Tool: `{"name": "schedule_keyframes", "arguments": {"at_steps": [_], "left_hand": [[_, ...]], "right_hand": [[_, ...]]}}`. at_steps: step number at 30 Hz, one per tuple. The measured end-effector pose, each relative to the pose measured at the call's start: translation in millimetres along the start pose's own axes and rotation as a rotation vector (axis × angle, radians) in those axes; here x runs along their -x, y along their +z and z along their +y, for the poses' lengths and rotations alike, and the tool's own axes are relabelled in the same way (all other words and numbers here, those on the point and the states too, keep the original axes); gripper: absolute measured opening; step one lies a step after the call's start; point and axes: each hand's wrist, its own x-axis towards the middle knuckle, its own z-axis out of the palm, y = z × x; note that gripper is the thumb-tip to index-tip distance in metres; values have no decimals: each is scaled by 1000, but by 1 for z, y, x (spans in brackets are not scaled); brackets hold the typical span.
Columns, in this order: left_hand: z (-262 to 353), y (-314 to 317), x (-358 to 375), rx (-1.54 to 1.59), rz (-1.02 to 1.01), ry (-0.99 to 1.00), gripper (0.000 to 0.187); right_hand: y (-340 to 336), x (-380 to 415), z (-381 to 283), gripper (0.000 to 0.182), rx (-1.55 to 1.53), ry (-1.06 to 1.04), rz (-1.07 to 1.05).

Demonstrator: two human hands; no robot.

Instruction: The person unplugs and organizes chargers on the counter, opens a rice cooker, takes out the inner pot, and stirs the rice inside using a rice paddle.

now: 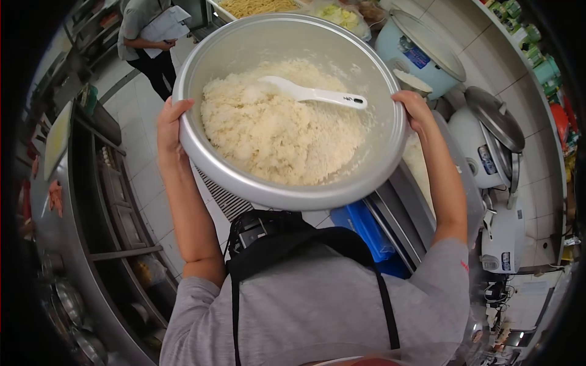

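Observation:
Between my two hands hangs a large silver rice cooker pot (287,195), tilted so its inside faces me. Cooked white rice (274,134) fills much of it, heaped and loosened on top. A white rice paddle (329,97) lies on the rice, its handle pointing right. My left hand (171,125) grips the rim on the left, thumb over the edge. On the right side, my right hand (415,110) is closed on the rim too. The fingers beneath the rim are mostly hidden on both hands.
A person holding papers (165,27) stands at the upper left. Steel shelving (85,232) runs along my left. On the right are a light blue rice cooker (421,52), a white cooker with a dark lid (488,146) and a steel counter (397,207). A blue bin (360,229) sits below.

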Motion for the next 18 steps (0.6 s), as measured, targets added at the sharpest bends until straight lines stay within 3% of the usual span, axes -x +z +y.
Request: {"name": "schedule_keyframes", "arguments": {"at_steps": [5, 14, 16, 17, 18], "left_hand": [[-41, -6, -33, -61, 35, -48, 39], [-87, -9, -59, -70, 246, -133, 39], [-83, -3, -58, -108, 289, -100, 35], [-77, 6, -58, -117, 347, -91, 32], [-73, 13, -54, -121, 388, -102, 32]], "right_hand": [[11, -79, 23, 14, 93, 163, -61], [8, -139, 16, 24, 482, 94, -214], [7, -150, -8, 32, 1294, -396, -295], [22, -149, -25, 32, 1294, -407, -335], [46, -141, -39, 40, 1271, -632, -222]]}}
